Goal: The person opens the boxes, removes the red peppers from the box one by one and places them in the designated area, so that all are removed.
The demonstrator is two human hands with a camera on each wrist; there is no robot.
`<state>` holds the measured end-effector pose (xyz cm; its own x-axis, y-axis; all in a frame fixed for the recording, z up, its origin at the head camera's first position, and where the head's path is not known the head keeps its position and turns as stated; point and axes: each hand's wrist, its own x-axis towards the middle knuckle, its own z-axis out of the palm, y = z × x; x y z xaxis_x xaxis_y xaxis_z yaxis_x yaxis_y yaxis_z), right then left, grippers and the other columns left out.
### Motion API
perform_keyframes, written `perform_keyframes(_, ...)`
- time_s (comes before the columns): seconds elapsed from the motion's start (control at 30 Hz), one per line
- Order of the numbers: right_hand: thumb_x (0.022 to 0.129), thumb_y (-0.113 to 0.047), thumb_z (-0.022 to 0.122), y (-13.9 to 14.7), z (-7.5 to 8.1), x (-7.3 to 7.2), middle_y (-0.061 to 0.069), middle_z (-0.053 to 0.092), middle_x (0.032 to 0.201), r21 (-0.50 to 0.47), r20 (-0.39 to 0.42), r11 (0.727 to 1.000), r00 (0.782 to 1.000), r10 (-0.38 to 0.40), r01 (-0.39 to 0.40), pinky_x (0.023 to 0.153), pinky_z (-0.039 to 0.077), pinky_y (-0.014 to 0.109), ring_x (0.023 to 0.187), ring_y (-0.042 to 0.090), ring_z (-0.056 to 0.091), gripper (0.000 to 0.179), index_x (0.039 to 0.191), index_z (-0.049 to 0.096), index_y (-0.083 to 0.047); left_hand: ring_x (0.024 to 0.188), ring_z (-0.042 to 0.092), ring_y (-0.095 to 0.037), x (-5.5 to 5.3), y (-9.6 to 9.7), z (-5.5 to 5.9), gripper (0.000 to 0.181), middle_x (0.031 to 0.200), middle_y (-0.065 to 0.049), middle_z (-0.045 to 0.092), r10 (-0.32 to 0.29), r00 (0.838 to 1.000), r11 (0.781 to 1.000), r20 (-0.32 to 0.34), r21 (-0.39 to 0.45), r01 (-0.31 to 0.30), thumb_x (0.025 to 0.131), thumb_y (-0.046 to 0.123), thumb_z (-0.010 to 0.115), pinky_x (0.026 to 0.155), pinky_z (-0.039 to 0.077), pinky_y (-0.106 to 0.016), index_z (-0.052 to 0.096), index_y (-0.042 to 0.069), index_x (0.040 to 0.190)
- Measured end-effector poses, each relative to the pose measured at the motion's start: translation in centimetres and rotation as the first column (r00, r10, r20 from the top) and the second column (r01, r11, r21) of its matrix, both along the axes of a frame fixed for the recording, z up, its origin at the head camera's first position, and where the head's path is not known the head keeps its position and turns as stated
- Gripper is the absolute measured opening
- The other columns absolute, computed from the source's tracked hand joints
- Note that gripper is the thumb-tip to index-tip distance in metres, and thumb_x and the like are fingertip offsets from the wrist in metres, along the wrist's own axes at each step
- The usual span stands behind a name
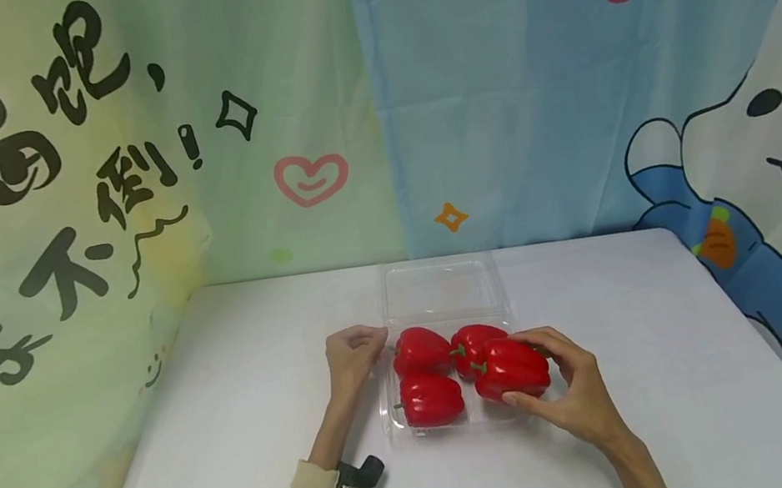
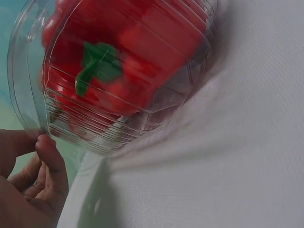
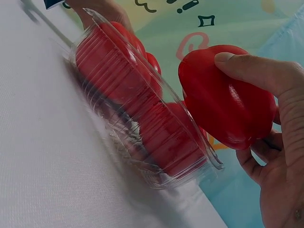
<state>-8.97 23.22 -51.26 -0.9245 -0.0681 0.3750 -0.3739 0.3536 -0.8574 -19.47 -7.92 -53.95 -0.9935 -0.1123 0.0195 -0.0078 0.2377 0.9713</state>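
Observation:
A clear plastic clamshell box (image 1: 488, 417) lies open on the table with three red bell peppers in it: one at back left (image 1: 420, 349), one at front left (image 1: 431, 400) and one at back right (image 1: 474, 341). My left hand (image 1: 355, 357) pinches the box's left rim between thumb and forefinger, as the left wrist view shows. In my right hand (image 1: 572, 390) is another red bell pepper (image 1: 514, 370), gripped between thumb and fingers. This pepper is over the box's front right part, above the rim (image 3: 216, 161) in the right wrist view. Its green stem points left.
The box's transparent lid (image 1: 440, 287) is folded back toward the table's far edge. White cloth covers the table (image 1: 683, 369). A printed curtain (image 1: 490, 94) hangs behind and along the left. A black strap with a small device (image 1: 361, 474) is on the left wrist.

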Motion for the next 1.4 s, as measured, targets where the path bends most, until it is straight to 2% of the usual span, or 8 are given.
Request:
perform_keyframes(0.17, 0.071, 0.002, 0.099, -0.01, -0.01, 0.04, -0.002, 0.069, 0.135, 0.0, -0.012, 1.0, 1.0, -0.012, 0.012, 0.102, 0.056, 0.014, 0.122, 0.005, 0.066, 0.079, 0.142, 0.068, -0.014, 0.063, 0.065, -0.014, 0.04, -0.01, -0.08, 0.019, 0.074, -0.016, 0.076, 0.005, 1.0, 1.0, -0.01, -0.001, -0.005, 0.098, 0.015, 0.078, 0.056, 0.049, -0.025, 0.081, -0.003, 0.094)
perform_keyframes(0.67, 0.069, 0.001, 0.1, 0.03, -0.05, 0.04, 0.005, 0.071, 0.134, 0.028, -0.044, 0.998, 0.998, -0.05, 0.051, 0.102, 0.054, 0.012, 0.121, 0.001, 0.066, 0.079, 0.14, 0.068, -0.012, 0.063, 0.066, -0.015, 0.14, -0.13, -0.38, 0.019, 0.076, -0.017, 0.077, 0.009, 1.0, 1.0, 0.017, -0.002, -0.009, 0.097, 0.015, 0.079, 0.055, 0.049, -0.024, 0.081, -0.004, 0.095)
perform_keyframes(1.0, 0.069, 0.001, 0.1, -0.04, 0.13, 0.03, 0.0, 0.07, 0.134, 0.028, -0.039, 0.998, 0.998, -0.047, 0.049, 0.103, 0.054, 0.014, 0.121, 0.002, 0.066, 0.079, 0.14, 0.068, -0.013, 0.064, 0.067, -0.017, 0.17, -0.16, -0.09, 0.018, 0.076, -0.019, 0.077, 0.001, 1.0, 1.0, 0.0, 0.003, -0.001, 0.098, 0.013, 0.078, 0.057, 0.05, -0.025, 0.08, -0.005, 0.095)
perform_keyframes(1.4, 0.068, 0.003, 0.1, 0.24, 0.38, -0.18, 0.003, 0.071, 0.135, 0.032, -0.077, 0.996, 0.994, -0.076, 0.079, 0.102, 0.055, 0.013, 0.12, 0.003, 0.065, 0.082, 0.142, 0.068, -0.011, 0.063, 0.066, -0.016, 0.02, -0.06, 0.07, 0.018, 0.077, -0.02, 0.077, -0.01, 1.0, 1.0, -0.01, 0.015, 0.011, 0.098, 0.012, 0.077, 0.056, 0.05, -0.025, 0.081, -0.005, 0.095)
